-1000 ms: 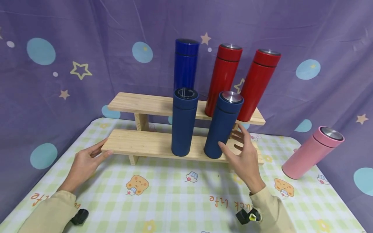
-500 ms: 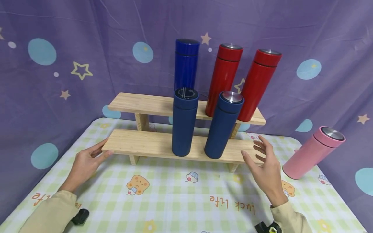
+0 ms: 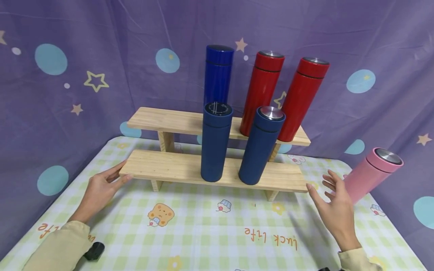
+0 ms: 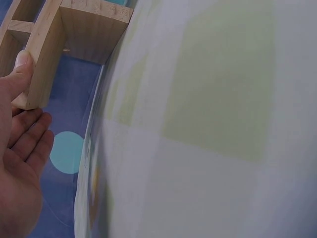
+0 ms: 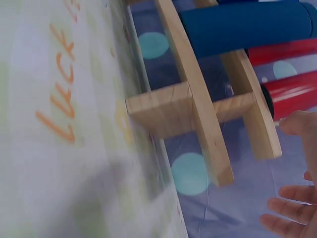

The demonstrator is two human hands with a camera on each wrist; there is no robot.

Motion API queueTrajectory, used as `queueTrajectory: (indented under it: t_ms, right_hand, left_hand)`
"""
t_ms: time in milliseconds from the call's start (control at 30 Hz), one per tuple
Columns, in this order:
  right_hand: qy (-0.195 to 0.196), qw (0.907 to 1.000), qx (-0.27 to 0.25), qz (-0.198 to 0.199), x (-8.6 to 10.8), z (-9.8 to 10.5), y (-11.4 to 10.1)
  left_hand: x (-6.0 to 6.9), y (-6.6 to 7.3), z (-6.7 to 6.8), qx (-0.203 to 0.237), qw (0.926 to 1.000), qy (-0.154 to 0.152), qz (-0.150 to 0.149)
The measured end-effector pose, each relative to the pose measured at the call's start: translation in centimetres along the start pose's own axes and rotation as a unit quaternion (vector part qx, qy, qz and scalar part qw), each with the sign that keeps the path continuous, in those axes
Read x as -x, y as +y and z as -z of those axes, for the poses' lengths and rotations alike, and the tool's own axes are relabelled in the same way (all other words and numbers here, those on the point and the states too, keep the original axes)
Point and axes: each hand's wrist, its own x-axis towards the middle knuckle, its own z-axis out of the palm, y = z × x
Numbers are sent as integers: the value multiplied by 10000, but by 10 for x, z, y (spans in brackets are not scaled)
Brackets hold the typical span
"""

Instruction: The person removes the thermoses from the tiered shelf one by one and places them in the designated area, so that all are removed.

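Observation:
My left hand (image 3: 98, 194) holds the left end of the two-tier wooden shelf (image 3: 162, 165), thumb at the front corner. In the left wrist view the thumb lies on the board's edge and the other fingers are bent at its end. To the right, my right hand (image 3: 335, 212) is spread in the air between the shelf's end and a pink thermos (image 3: 367, 175), partly covering the thermos; contact cannot be told. Two dark blue thermoses, one left (image 3: 215, 146) and one right (image 3: 259, 150), stand on the lower tier.
Behind them on the upper tier stand a glossy blue thermos (image 3: 218, 79) and two red thermoses, one nearer the middle (image 3: 261, 94) and one at the right (image 3: 303, 99). A checked cloth (image 3: 196, 233) covers the table. A purple curtain (image 3: 135, 45) hangs behind.
My right hand has left the right dark blue thermos and moved rightward past the shelf's end to the pink thermos. The left hand and all thermoses have stayed put.

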Motion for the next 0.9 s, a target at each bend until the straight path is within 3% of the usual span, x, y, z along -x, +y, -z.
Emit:
queueTrajectory:
  t_ms: [267,467,900]
  right_hand:
    - [-89,9983,208,-543,4,17,17]
    - [76,9959,388,-809,7,26,22]
    - [1122,9823,671,-1343,7,37,52]
  left_hand:
    - [-1,0,-1,101,9999,-6,-50]
    - [-1,1,-1,86,9999,27,-55]
    - [0,1,-2,63,9999,73,-40]
